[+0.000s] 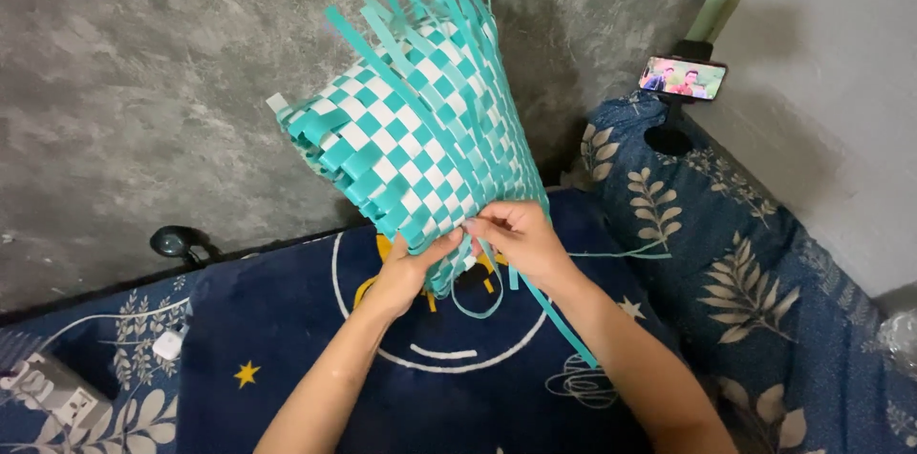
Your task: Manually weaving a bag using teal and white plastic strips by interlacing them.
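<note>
Hands, left hand (401, 273) and right hand (521, 239), pinch woven basket (420, 139) lower edge above blanket (287, 387).

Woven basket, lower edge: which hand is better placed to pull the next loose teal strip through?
Probably the right hand: its fingertips already pinch at the woven basket edge beside the loose strip, while the left hand braces underneath.

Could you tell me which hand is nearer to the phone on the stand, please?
Right. The right hand grips the woven basket's lower edge on the side toward the phone; the left hand holds the same edge farther from it.
</note>
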